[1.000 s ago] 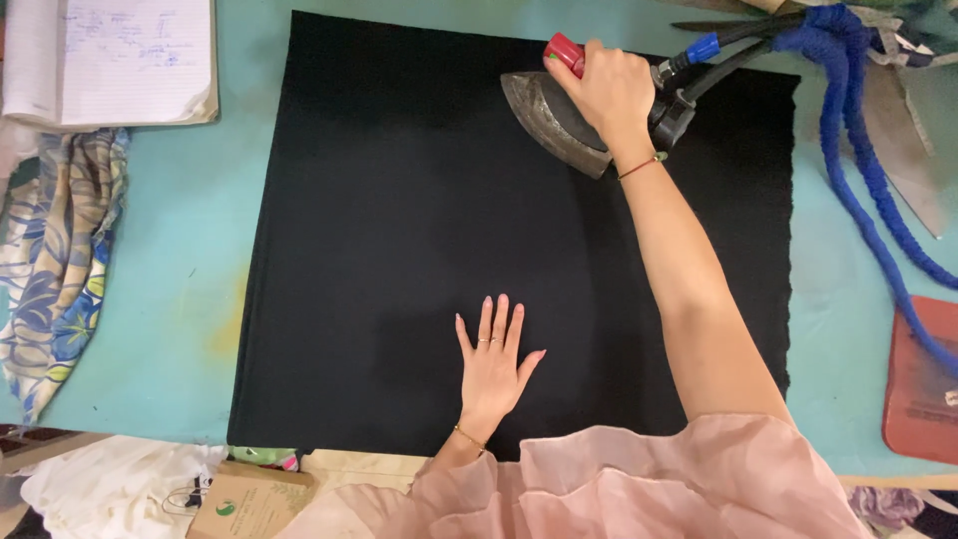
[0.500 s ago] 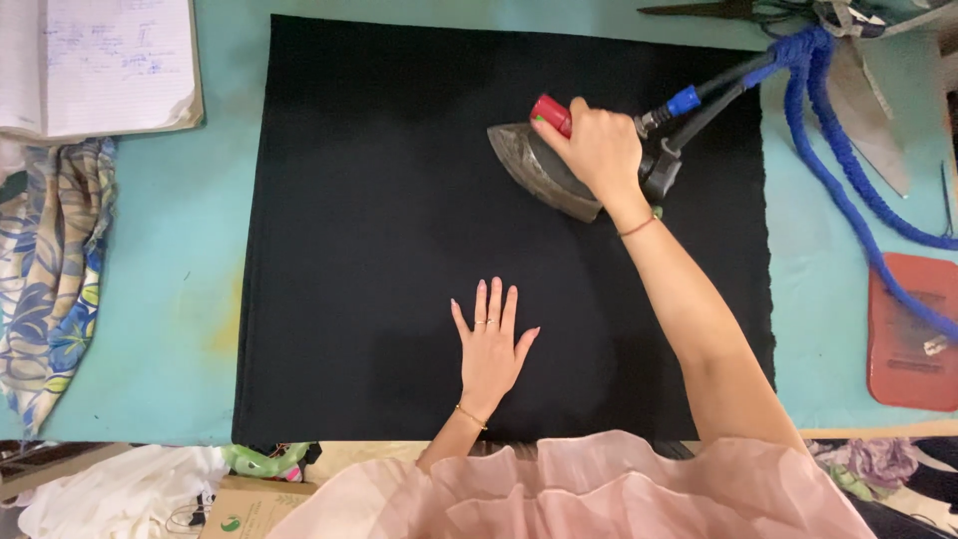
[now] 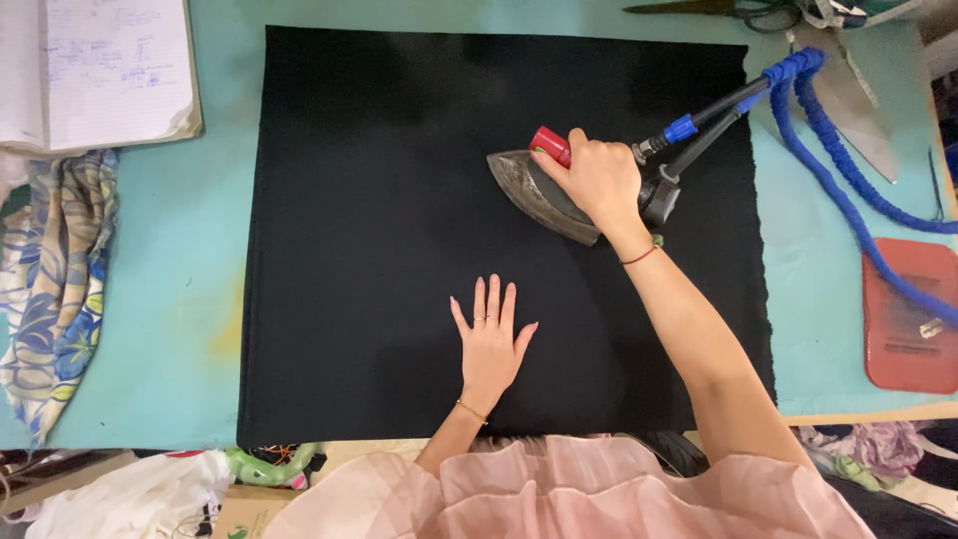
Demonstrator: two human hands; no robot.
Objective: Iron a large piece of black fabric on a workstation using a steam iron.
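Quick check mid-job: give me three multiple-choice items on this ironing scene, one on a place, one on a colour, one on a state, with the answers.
1. Where is the red mat?
A. right table edge
B. on the cloth
C. under the notebook

2. What colour is the cloth?
A. white
B. black
C. yellow

3. How is the left hand?
A. fisted
B. lifted away
C. flat, fingers spread

Answers:
1. A, it lies on the teal table right of the cloth.
2. B, the sheet is plain black.
3. C, its palm presses the cloth while the right hand grips the iron.
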